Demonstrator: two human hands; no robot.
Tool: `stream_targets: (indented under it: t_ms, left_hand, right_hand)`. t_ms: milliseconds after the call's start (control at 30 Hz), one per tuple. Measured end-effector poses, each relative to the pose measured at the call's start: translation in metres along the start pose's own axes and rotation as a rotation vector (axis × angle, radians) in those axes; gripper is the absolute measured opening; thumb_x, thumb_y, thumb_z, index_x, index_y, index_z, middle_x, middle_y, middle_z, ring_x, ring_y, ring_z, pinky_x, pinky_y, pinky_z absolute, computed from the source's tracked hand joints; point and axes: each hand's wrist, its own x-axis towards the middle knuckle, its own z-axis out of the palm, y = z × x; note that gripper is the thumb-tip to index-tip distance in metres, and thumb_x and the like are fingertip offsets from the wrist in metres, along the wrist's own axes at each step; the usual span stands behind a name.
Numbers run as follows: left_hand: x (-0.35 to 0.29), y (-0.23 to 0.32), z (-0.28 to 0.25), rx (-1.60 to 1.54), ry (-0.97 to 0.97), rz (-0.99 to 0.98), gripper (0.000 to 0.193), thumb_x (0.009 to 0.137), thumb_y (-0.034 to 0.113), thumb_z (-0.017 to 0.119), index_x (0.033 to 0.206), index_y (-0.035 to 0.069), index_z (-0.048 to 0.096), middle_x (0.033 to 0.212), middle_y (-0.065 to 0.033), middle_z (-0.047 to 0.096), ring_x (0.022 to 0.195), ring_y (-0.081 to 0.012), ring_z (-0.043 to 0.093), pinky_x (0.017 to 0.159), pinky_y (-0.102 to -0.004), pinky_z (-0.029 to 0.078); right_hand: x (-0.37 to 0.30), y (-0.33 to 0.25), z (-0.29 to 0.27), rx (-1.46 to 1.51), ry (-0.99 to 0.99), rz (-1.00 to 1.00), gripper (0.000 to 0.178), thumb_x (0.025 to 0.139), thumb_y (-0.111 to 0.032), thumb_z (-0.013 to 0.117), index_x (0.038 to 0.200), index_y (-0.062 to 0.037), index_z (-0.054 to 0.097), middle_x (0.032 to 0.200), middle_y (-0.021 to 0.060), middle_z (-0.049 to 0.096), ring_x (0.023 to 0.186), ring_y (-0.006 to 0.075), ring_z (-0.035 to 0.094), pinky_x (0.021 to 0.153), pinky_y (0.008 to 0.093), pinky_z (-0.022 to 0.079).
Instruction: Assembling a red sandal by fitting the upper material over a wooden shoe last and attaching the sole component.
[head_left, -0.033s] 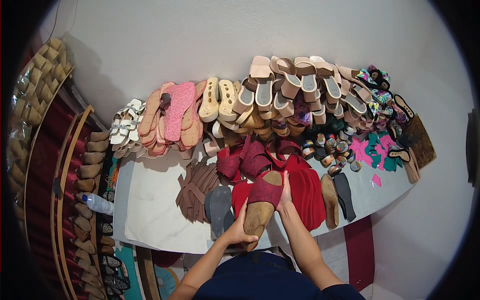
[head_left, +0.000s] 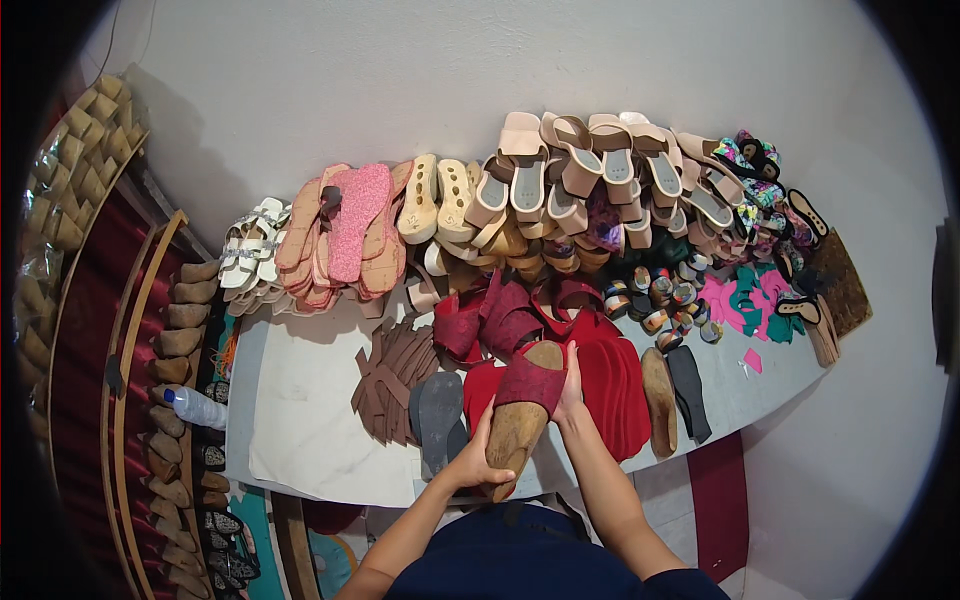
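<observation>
Head view showed the wooden last (head_left: 519, 437) in its red strap (head_left: 530, 385) over the table's (head_left: 740, 410) near edge, your left hand (head_left: 482, 464) wrapped round its lower end, your right hand (head_left: 569, 392) clasping its strapped side, seemingly a steadying step needing even two-handed pressure next.

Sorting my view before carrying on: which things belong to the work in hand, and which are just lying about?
Work in hand:
brown wooden foot-shaped last, held
dark red textured strap across it
flat red sole-shaped pieces, probably

Apparently just lying about:
clear plastic bottle
beige heeled sandals
white strappy sandals
</observation>
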Motion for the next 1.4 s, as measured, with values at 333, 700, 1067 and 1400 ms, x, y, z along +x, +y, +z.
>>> stream_targets:
  t_ms: [333,700,1067,1400]
  left_hand:
    - [0.002,-0.004,0.002,-0.096,0.015,0.027,0.122,0.049,0.029,0.076,0.134,0.007,-0.008,0.136,-0.0165,0.013,0.127,-0.0258,0.015,0.102,-0.0334,0.014]
    - [0.007,-0.018,0.002,-0.361,0.134,-0.021,0.11,0.056,0.029,0.073,0.127,0.003,-0.006,0.129,-0.0218,0.016,0.123,-0.0263,0.019,0.101,-0.0343,0.016]
    - [0.015,0.014,0.005,0.143,0.207,-0.193,0.056,0.086,0.025,0.046,0.119,-0.003,0.011,0.107,-0.0233,0.048,0.104,-0.0247,0.047,0.089,-0.0335,0.034]
    - [0.062,-0.002,-0.043,-0.591,0.379,-0.246,0.042,0.092,0.032,0.032,0.116,0.0,0.043,0.114,-0.0124,0.05,0.105,-0.0189,0.047,0.093,-0.0316,0.035]
  right_hand:
    - [0.002,-0.004,0.001,0.024,-0.012,0.043,0.089,0.073,-0.073,0.027,0.121,0.0017,0.036,0.113,0.0187,0.049,0.101,0.0289,0.051,0.089,0.0396,0.038]
    - [-0.013,0.029,0.0,0.107,-0.203,0.074,0.089,0.069,-0.073,0.034,0.121,-0.0012,0.037,0.11,0.0174,0.051,0.099,0.0289,0.052,0.086,0.0402,0.042]
    - [-0.006,0.028,-0.002,0.123,-0.02,0.082,0.078,0.071,-0.068,0.042,0.111,-0.0018,0.046,0.092,0.0179,0.058,0.08,0.0291,0.058,0.073,0.0387,0.047]
    - [-0.016,0.044,0.013,-0.014,0.042,0.153,0.067,0.078,-0.061,0.039,0.118,-0.0075,0.043,0.11,0.0112,0.053,0.097,0.0246,0.053,0.083,0.0379,0.042]
